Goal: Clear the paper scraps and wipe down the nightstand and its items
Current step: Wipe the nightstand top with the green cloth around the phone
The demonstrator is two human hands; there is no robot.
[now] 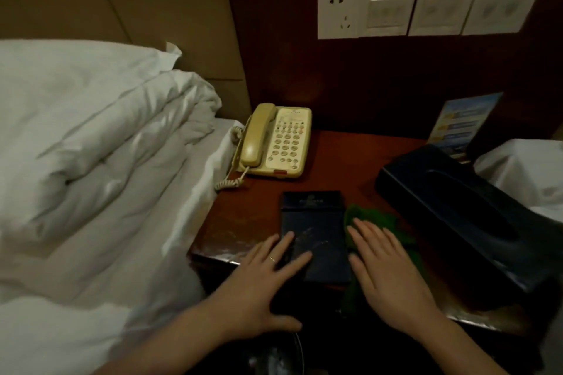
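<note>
Nightstand [344, 161]: red-brown top, scuffed and pale along the near edge by the left hand [262, 280]. Step in hand, as judged: wiping the top and its items with the green cloth [377, 222]. Left hand: fingers straight and spread, resting on the near left corner of the dark folder [315, 234], holding nothing. Right hand [387, 265]: flat, fingers extended, pressing the cloth onto the top just right of the folder; nothing gripped. Method advised: keep the left hand steadying the folder so it does not slide off the front edge, which it already overhangs; keep the right palm flat for full cloth contact, and sweep toward the near edge, not toward the bed [91, 161]. Lift the folder to reach the wood beneath, then wipe its cover, where faint streaks show between the hands. Other items: phone [275, 140], beyond the left hand at the far corner, coiled cord trailing nearer; dark tissue box [457, 207], beyond and right of the right hand; card [463, 122], upright behind the box. Paper scraps: none discernible on the top.
</note>
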